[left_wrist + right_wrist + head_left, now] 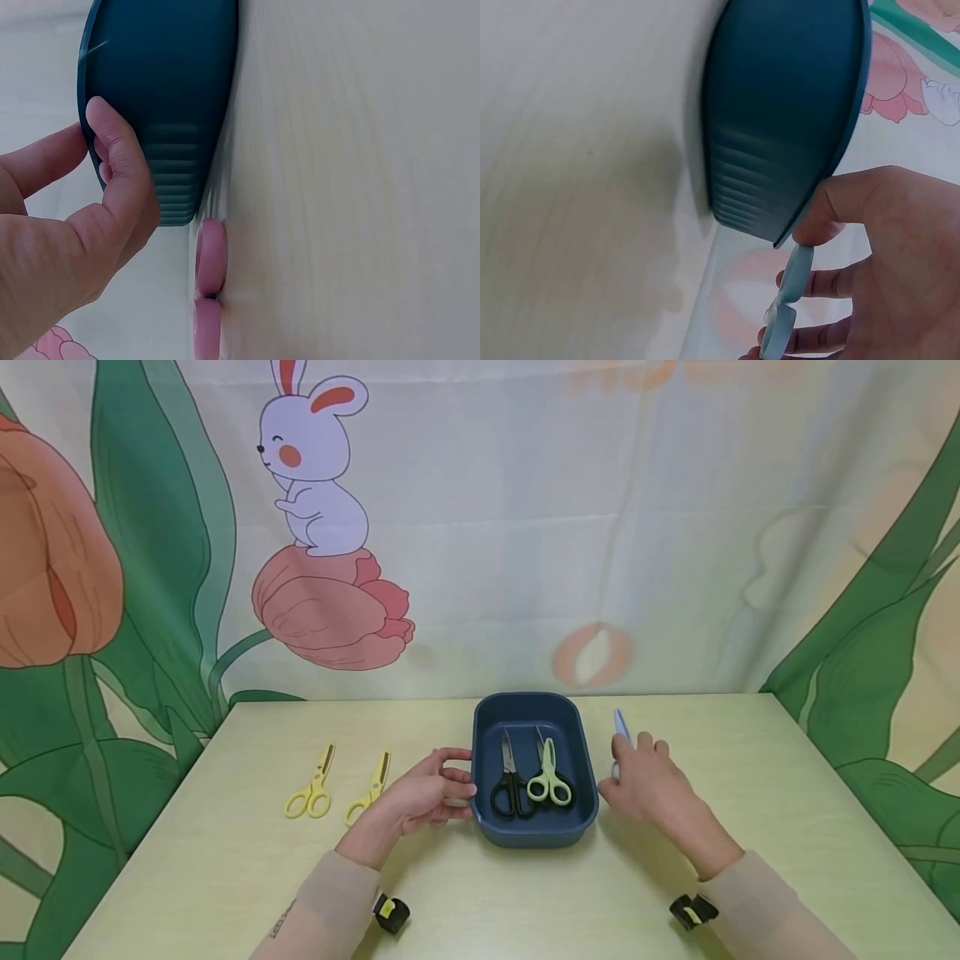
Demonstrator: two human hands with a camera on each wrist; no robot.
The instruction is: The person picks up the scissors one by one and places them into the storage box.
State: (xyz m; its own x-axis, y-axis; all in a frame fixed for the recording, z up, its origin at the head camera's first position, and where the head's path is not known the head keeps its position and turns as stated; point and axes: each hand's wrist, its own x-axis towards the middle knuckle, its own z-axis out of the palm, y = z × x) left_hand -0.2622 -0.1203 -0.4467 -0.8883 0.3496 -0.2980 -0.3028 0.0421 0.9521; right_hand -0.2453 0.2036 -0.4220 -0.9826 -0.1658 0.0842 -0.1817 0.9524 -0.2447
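Note:
A dark blue bin (pixel 535 841) stands near the back of the table. Inside lie black-handled scissors (pixel 513 797) and light green scissors (pixel 550 787), the latter over another black-handled pair. My left hand (pixel 427 793) is at the bin's left side, its fingertips touching the wall near the rim. The right hand (pixel 648 777) pinches light blue scissors (pixel 797 274) by their handle loops, just right of the bin, blades pointing away. Its thumb is close against the bin's rim in the right wrist view. Pink handle loops (pixel 211 259) show below the left hand in the left wrist view.
Two yellow scissors lie left of the bin: one pair (pixel 318 793) farther left, the other (pixel 367 797) partly behind my left forearm. A curtain (pixel 480 568) printed with a rabbit and tulips hangs along the table's back edge. Black wrist cameras (pixel 392 913) sit under both forearms.

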